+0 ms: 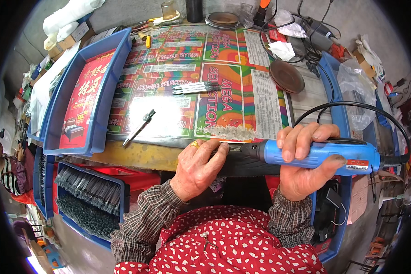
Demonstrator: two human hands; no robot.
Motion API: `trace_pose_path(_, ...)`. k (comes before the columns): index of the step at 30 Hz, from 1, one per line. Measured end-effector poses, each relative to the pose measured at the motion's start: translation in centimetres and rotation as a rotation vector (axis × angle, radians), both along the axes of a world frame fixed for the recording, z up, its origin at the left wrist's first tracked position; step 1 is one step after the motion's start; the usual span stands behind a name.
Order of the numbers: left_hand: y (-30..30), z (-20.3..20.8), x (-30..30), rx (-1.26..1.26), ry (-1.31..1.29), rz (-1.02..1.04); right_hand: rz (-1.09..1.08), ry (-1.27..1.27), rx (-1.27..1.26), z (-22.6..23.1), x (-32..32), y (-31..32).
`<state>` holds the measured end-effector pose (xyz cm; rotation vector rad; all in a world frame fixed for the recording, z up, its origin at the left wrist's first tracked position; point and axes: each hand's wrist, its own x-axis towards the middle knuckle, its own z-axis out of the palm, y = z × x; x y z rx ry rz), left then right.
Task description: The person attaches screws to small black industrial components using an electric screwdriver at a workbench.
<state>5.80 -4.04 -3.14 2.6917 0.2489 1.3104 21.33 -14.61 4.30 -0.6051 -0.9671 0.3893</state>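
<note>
My right hand (307,160) is wrapped round a blue electric screwdriver (278,152), which lies level above the table's near edge with its black nose pointing left. At that nose, my left hand (198,165) is closed, thumb and fingers pinched together. What it pinches, if anything, is hidden by the fingers. A ring shows on one left finger. Left of that hand, a white pen with a dark end (139,128) lies slantwise on the table. Several similar pens (196,87) lie in a small bundle farther back.
Colourful printed sheets cover the table (169,57). A blue tray (114,59) with a red sheet stands at left; below it, a blue bin (123,196) holds many dark pen-like parts. Brown round dishes (287,76) sit at the back right. The black cable (351,104) loops behind the screwdriver.
</note>
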Motion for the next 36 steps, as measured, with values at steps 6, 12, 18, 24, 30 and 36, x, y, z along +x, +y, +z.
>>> trace_pose_path(6, 0.0, 0.06, -0.19, 0.078, 0.048, 0.005, 0.018, 0.004, 0.011, -0.13, 0.12, -0.04)
trace_pose_path(12, -0.01, 0.08, -0.31, 0.071, 0.07, -0.002, 0.023, 0.0, 0.005, -0.06, 0.07, -0.09)
trace_pose_path(18, -0.2, 0.17, 0.23, -0.006, 0.005, 0.002, 0.031, 0.009, 0.002, -0.03, 0.1, -0.18)
trace_pose_path(24, -0.07, -0.05, -0.1, 0.034, 0.036, -0.002, 0.034, 0.0, 0.015, -0.07, 0.2, -0.35)
trace_pose_path(30, -0.35, 0.29, -0.1, 0.027, 0.012, 0.038, 0.036, 0.007, 0.022, 0.05, 0.14, -0.46)
trace_pose_path(36, -0.23, -0.06, 0.07, 0.002, -0.016, 0.023, 0.038, 0.01, 0.017, 0.03, 0.16, -0.51)
